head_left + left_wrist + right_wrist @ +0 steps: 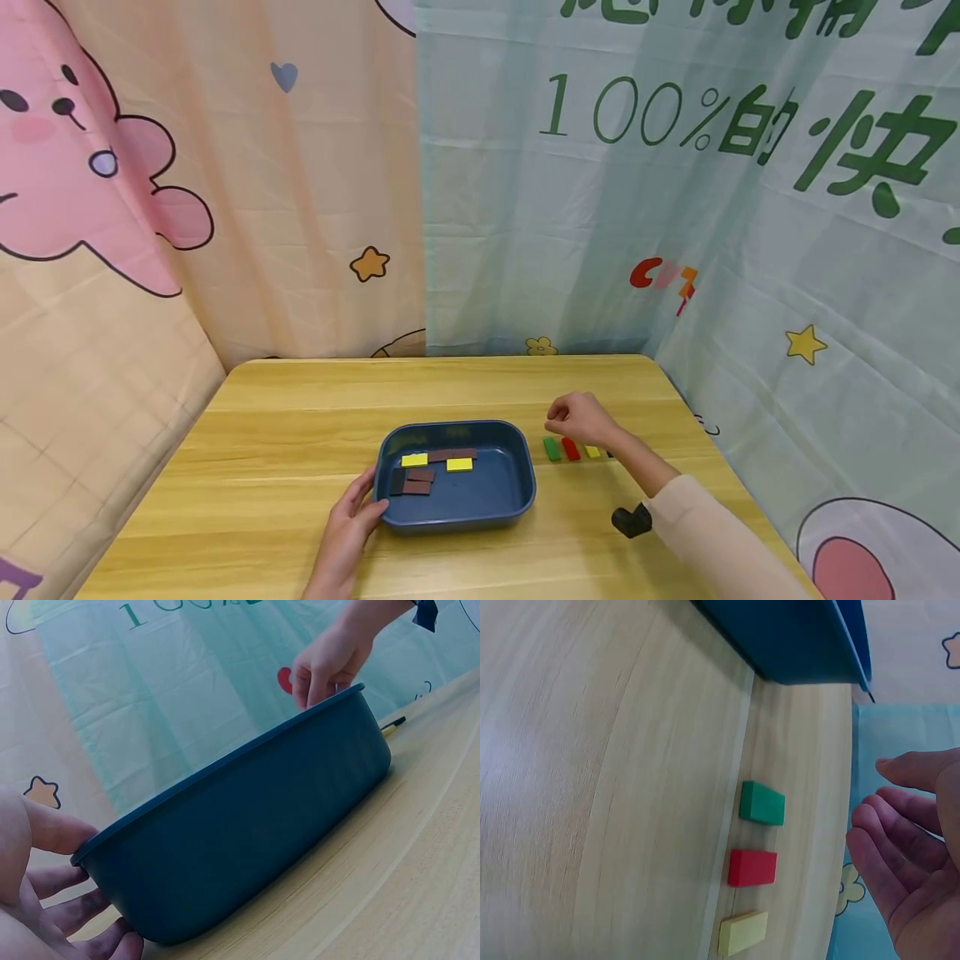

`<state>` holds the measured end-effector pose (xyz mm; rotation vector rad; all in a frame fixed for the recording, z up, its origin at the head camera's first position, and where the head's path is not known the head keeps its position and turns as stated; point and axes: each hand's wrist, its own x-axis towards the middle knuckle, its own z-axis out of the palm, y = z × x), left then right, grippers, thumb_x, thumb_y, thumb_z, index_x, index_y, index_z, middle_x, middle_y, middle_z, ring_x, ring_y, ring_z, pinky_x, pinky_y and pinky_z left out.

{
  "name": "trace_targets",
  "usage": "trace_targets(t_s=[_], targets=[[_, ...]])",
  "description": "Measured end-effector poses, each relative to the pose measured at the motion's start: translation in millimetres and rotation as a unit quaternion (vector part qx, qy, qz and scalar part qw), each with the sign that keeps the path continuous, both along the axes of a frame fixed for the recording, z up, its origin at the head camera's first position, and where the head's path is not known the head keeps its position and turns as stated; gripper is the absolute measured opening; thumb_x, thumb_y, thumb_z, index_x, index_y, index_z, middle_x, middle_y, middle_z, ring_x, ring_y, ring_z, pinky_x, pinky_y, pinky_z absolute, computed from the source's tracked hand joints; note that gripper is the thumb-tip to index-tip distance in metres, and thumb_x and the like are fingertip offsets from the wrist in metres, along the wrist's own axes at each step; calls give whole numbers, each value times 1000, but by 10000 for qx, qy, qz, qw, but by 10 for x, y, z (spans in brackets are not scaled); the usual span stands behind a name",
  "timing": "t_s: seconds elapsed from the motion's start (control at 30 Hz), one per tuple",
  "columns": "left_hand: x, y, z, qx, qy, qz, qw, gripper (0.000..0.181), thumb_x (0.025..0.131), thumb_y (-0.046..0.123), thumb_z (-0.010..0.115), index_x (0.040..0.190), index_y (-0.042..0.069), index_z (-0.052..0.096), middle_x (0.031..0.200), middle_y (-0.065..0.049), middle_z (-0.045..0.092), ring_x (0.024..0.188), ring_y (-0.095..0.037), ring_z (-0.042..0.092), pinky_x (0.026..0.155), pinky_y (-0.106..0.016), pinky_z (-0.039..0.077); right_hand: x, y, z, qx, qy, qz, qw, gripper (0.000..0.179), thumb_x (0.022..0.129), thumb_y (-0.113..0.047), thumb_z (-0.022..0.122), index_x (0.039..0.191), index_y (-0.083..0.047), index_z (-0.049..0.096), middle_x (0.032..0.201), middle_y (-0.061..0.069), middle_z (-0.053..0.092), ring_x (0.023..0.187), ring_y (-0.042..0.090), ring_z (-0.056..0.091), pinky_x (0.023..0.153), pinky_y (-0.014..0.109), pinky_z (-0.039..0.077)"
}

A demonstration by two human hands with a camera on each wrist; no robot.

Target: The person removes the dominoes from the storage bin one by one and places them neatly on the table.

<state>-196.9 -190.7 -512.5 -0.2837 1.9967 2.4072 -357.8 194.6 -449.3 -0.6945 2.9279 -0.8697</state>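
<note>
A dark blue plastic basin rests on the table with several small flat blocks inside: two yellow blocks, several brown ones and a black one. My left hand holds its left corner, thumb at the rim and fingers against the outer wall. To the right of the basin, my right hand is raised above a row of blocks, fingers loosely bent, nothing visible between them. That row has a green block, a red block, a yellow block and a black one, mostly hidden by the forearm.
The wooden table ends at a back edge against hanging printed curtains. Curtains also close in both sides. A black object shows beside the right sleeve.
</note>
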Motion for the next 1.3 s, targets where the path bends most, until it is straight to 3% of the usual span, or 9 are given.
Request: trace_targets(t_s=[0.23, 0.43, 0.9, 1.3], targets=[[-23, 5, -17, 4, -16, -5, 10000, 61, 104, 1, 53, 161, 0, 30, 164, -27, 24, 148, -38, 31, 103, -30, 47, 32, -149, 40, 100, 162, 370, 9991, 7, 92, -13, 78, 91, -7, 76, 79, -6, 69, 72, 10, 63, 69, 31, 56], [-43, 3, -3, -32, -53, -18, 10000, 62, 104, 0, 53, 161, -1, 29, 165, -28, 23, 150, -40, 26, 112, -44, 41, 27, -332, 88, 90, 270, 692, 9972, 7, 91, -14, 79, 93, -8, 76, 80, -8, 69, 72, 8, 63, 68, 27, 55], [-50, -7, -5, -32, -196, -17, 9998, 63, 104, 1, 53, 161, 0, 29, 164, -28, 23, 147, -41, 31, 112, -43, 42, 47, -636, 96, 14, 274, 1248, 9918, 14, 92, -13, 79, 101, -3, 77, 82, -8, 69, 73, 6, 63, 67, 26, 56], [-42, 9, 39, -6, -295, -73, 9995, 64, 104, 3, 55, 162, 1, 28, 166, -27, 19, 150, -44, 26, 116, -51, 31, 78, -898, 67, 15, 139, 1766, 9842, 18, 90, -11, 81, 103, 0, 76, 83, -7, 70, 74, 4, 64, 69, 21, 56]])
